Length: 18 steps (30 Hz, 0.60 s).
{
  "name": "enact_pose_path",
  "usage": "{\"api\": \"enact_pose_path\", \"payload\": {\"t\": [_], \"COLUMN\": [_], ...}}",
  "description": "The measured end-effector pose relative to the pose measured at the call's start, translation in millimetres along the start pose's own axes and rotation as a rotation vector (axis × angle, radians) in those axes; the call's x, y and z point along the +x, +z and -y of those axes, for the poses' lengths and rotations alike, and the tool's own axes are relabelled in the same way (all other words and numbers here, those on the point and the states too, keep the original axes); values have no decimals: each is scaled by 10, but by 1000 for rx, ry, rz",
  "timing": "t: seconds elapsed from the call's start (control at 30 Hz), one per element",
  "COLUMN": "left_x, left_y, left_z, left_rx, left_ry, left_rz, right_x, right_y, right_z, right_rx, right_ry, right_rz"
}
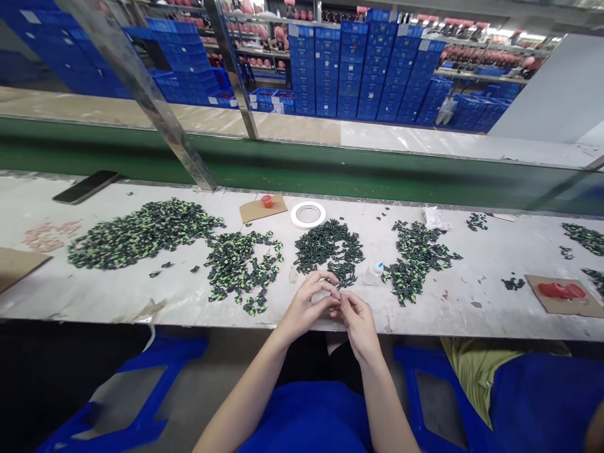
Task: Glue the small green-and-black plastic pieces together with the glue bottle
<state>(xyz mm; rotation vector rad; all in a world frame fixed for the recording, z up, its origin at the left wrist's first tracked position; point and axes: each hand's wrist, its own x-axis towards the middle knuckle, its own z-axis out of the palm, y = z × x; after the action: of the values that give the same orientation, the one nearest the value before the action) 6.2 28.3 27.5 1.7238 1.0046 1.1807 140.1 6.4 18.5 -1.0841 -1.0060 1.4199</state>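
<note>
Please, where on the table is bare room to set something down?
Mostly bare: the front strip before the largest speckled pile, right of the plain cardboard; and, apart from dark bits, the area between the speckled pile beside the bottle and the cardboard under red pieces. It is crowded beyond the left hand and right hand, where the dark pile lies.

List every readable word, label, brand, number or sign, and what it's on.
None legible.
White labels on the stacked blue plastic crates: too small and blurred to read.
Smartphone: dark face, no text visible.
White tape roll, blue-tipped bottle: no text discernible.
</note>
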Motion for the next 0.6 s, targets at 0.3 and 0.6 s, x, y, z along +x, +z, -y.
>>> {"api": "enact_pose_path", "payload": {"t": [0.3,0.6], "left_x": [-193,-250], "left_y": [-51,1], "left_z": [160,279], "left_rx": [415,564], "left_ry": [-5,-77], "left_rz": [2,17], "right_x": [-3,22], "right_y": [-157,-245], "right_z": [4,-12], "right_rx": [-12,-73], "right_ry": [15,2], "right_rz": [-232,-228]}}
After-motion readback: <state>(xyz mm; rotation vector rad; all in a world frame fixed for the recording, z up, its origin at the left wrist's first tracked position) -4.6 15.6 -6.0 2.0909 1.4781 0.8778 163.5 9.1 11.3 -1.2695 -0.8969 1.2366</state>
